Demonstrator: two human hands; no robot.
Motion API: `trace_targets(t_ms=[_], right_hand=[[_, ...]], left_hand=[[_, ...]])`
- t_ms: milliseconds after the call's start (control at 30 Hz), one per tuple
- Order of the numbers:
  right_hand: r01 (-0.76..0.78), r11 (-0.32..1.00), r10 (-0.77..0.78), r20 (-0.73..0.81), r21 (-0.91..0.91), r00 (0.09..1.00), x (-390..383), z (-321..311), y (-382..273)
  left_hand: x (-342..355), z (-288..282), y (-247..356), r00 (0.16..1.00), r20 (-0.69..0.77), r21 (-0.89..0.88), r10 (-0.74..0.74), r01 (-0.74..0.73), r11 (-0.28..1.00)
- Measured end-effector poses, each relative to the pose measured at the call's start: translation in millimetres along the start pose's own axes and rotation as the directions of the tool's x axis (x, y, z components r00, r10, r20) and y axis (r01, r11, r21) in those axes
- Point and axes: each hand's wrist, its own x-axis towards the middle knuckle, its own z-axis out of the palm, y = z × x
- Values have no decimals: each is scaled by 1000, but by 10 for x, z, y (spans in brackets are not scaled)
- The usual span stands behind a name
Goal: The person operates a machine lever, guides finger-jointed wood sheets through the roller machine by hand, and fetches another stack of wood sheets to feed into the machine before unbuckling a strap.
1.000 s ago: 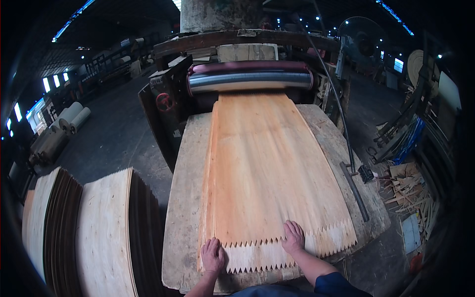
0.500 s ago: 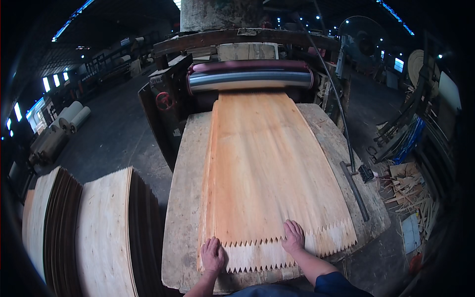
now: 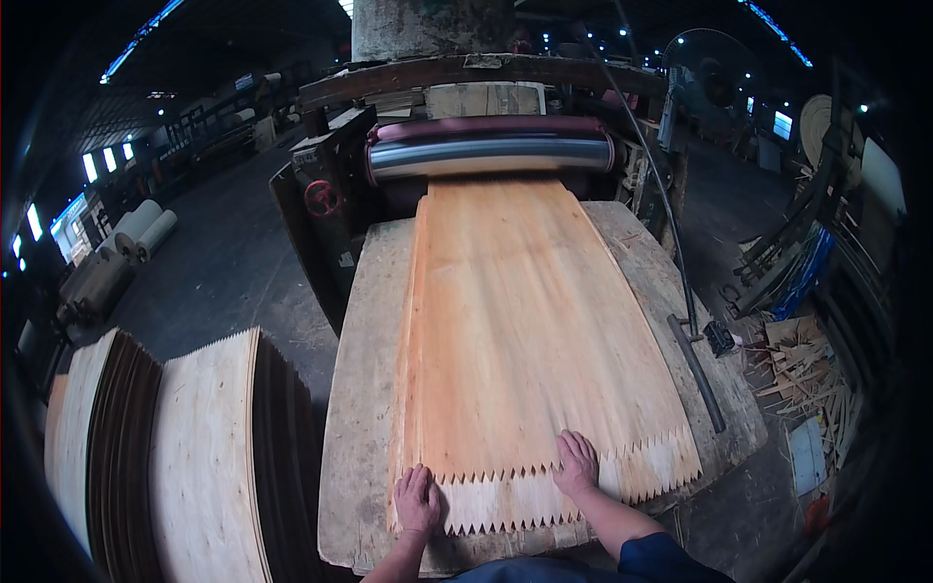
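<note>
A stack of thin wood veneer sheets [image 3: 530,321] lies before me with saw-toothed near edges. The top sheet's near edge sits back from the edge of a paler sheet [image 3: 505,500] beneath. At the near left corner my left hand [image 3: 418,500] rests on the veneer, fingers together and slightly bent, not visibly gripping. My right hand [image 3: 577,464] lies on the top sheet's toothed edge, right of its middle, with fingers stretched forward. Beyond the stack stands a roller machine [image 3: 491,155] with a shiny metal roller under a dark red one. A toothed far edge shows just before the rollers.
The stack lies on a worn board table [image 3: 364,389]. A metal rod with a handle [image 3: 698,374] lies along its right side. Veneer stacks [image 3: 204,437] stand at left. Scrap wood strips [image 3: 807,369] litter the right floor. A red handwheel [image 3: 323,198] is on the machine's left.
At the rollers, a toothed far edge now shows where the wood ran on smoothly before. Both hands stay in place on the veneer.
</note>
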Motion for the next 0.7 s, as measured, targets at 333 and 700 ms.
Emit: trace_targets(t_ms=[333, 700], right_hand=[[8, 1000, -8, -15, 2, 1000, 6, -3, -5], [8, 1000, -8, -19, 1, 1000, -5, 20, 12]], left_hand=[[0, 5, -12, 1000, -2, 10, 6, -6, 1000], [5, -4, 6, 1000, 3, -2, -1, 1, 1000]])
